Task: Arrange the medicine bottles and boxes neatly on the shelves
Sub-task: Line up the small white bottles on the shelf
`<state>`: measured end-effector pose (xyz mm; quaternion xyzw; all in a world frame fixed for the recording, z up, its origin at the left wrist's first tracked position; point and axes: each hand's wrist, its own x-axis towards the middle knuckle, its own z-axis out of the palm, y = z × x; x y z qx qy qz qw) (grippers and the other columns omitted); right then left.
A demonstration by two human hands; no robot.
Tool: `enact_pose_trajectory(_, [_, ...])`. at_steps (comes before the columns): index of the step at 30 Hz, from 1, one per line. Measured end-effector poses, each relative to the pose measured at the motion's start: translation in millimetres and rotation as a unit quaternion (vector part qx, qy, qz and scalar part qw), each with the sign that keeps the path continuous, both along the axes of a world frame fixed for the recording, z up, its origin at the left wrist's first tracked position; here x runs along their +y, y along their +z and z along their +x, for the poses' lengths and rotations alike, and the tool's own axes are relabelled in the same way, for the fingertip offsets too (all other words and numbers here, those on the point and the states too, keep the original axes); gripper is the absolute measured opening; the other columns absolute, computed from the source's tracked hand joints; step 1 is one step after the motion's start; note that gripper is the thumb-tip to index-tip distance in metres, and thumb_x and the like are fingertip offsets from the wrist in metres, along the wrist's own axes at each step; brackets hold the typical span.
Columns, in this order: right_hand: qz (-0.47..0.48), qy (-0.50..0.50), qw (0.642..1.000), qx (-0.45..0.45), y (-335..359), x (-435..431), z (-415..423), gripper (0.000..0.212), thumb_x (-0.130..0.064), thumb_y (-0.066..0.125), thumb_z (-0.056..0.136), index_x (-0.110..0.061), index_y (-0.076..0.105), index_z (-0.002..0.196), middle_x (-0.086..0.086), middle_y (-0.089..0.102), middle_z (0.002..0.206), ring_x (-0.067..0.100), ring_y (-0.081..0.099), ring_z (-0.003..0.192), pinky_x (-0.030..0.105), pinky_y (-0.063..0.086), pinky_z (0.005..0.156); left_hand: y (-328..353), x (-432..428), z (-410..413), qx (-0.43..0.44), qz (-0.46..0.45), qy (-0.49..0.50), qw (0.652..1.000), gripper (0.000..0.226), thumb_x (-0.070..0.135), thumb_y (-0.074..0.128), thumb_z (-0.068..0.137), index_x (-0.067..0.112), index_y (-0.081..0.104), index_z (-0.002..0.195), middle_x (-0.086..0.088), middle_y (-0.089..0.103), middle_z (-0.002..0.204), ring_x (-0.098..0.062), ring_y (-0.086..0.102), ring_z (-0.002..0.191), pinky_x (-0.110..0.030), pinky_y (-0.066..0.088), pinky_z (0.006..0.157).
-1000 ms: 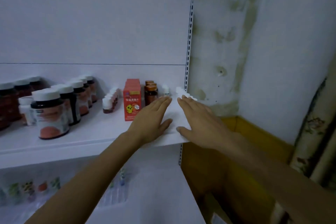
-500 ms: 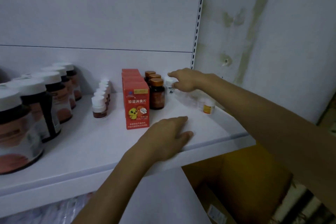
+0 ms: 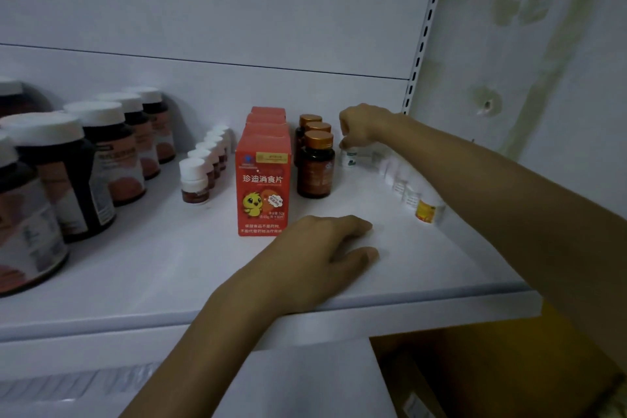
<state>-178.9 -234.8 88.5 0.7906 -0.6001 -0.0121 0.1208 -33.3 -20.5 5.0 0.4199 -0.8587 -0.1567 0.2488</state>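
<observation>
My right hand [image 3: 361,125] reaches to the back of the white shelf [image 3: 424,265] and holds the top of a small white bottle [image 3: 350,158] with curled fingers. A row of small white bottles [image 3: 400,180] runs forward from it, ending at one with a yellow label [image 3: 428,211]. My left hand [image 3: 315,258] rests flat on the shelf near its front edge, in front of the red boxes [image 3: 264,187]. Three brown bottles with copper caps [image 3: 315,163] stand between the boxes and my right hand.
Large dark jars with white caps [image 3: 78,173] fill the shelf's left side, and a row of small white-capped bottles [image 3: 200,176] stands beside the red boxes. A slotted shelf upright [image 3: 424,34] and a stained wall are to the right. A yellow cardboard box [image 3: 509,370] sits below.
The view has moved closer to the shelf. My right hand went from the shelf front to the back and stays on the rear white bottle. My left hand barely moved.
</observation>
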Motion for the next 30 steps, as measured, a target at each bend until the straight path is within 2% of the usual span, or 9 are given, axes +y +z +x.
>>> enact_pose_trajectory(4, [-0.037,0.032,0.999,-0.02,16,21,1,0.038,-0.035,0.069,0.083,-0.011,0.059,0.11,0.008,0.061,0.112,0.026,0.057,0.099,0.035,0.047,0.075,0,1,0,-0.01,-0.002,-0.005,1.0,0.047,0.044,0.047,0.094,0.027,0.045,0.138,0.011,0.051,0.138,-0.005,0.049,0.121,-0.025,0.04,0.102])
enact_pose_trajectory(8, [-0.055,0.069,0.973,-0.212,29,90,-2,0.024,-0.027,0.068,0.082,-0.017,0.061,0.102,0.001,0.061,0.103,0.019,0.061,0.091,0.033,0.049,0.075,0,4,0,-0.042,-0.02,-0.011,0.999,0.049,0.048,0.044,0.095,0.028,0.042,0.14,0.01,0.048,0.141,-0.007,0.047,0.124,-0.029,0.039,0.104])
enact_pose_trajectory(10, [-0.064,0.051,0.941,-0.327,21,132,-10,0.017,-0.026,0.067,0.082,-0.019,0.061,0.096,0.001,0.066,0.093,0.017,0.068,0.077,0.035,0.055,0.071,0,5,0,-0.049,-0.024,-0.009,0.998,0.051,0.048,0.043,0.095,0.026,0.041,0.141,0.007,0.048,0.141,-0.009,0.047,0.124,-0.031,0.039,0.104])
enact_pose_trajectory(13, [-0.102,0.021,0.898,-0.428,-3,185,-23,0.013,-0.026,0.068,0.083,-0.02,0.061,0.093,-0.002,0.067,0.083,0.014,0.068,0.068,0.031,0.054,0.062,0,7,0,-0.047,-0.032,-0.009,0.998,0.056,0.05,0.044,0.094,0.023,0.037,0.143,0.004,0.049,0.141,-0.012,0.047,0.123,-0.031,0.04,0.102])
enact_pose_trajectory(17, [-0.095,0.028,0.817,-0.568,-34,227,-27,0.007,-0.017,0.067,0.087,-0.02,0.061,0.09,0.004,0.068,0.083,0.014,0.068,0.064,0.028,0.051,0.052,0,10,2,0.046,0.004,0.01,0.999,0.076,0.051,0.052,0.089,0.023,0.018,0.151,0.004,0.051,0.138,-0.014,0.051,0.119,-0.03,0.043,0.099])
enact_pose_trajectory(20, [-0.027,0.076,0.753,-0.653,-54,242,-19,0.012,-0.007,0.061,0.09,-0.018,0.062,0.094,0.008,0.068,0.09,0.016,0.069,0.068,0.029,0.055,0.052,-1,10,4,0.143,0.006,-0.009,0.99,0.06,0.046,0.058,0.087,0.023,0.038,0.139,0.003,0.063,0.115,-0.006,0.059,0.094,-0.022,0.05,0.079])
enact_pose_trajectory(23, [0.027,0.102,0.706,-0.7,-69,248,-17,0.02,-0.004,0.057,0.091,-0.019,0.061,0.103,0.003,0.069,0.096,0.017,0.068,0.077,0.029,0.055,0.059,-1,10,8,0.161,-0.026,0.007,0.987,0.032,0.034,0.063,0.087,0.022,0.054,0.115,0.011,0.061,0.096,0.0,0.057,0.079,-0.01,0.043,0.06])
enact_pose_trajectory(26, [0.056,0.115,0.726,-0.676,-75,249,-20,0.028,-0.007,0.058,0.09,-0.023,0.058,0.113,-0.001,0.072,0.091,0.014,0.068,0.075,0.024,0.053,0.06,-4,9,10,0.184,-0.033,0.005,0.982,0.026,0.024,0.071,0.083,0.021,0.056,0.104,0.009,0.065,0.099,-0.002,0.061,0.083,-0.016,0.05,0.064])
enact_pose_trajectory(30, [0.052,0.139,0.761,-0.631,-76,248,-15,0.028,-0.022,0.064,0.081,-0.02,0.06,0.109,-0.004,0.072,0.076,0.012,0.066,0.066,0.02,0.049,0.056,-5,10,9,0.195,-0.042,0.006,0.98,0.029,0.022,0.075,0.08,0.024,0.055,0.1,0.008,0.066,0.095,-0.002,0.063,0.081,-0.018,0.052,0.066])
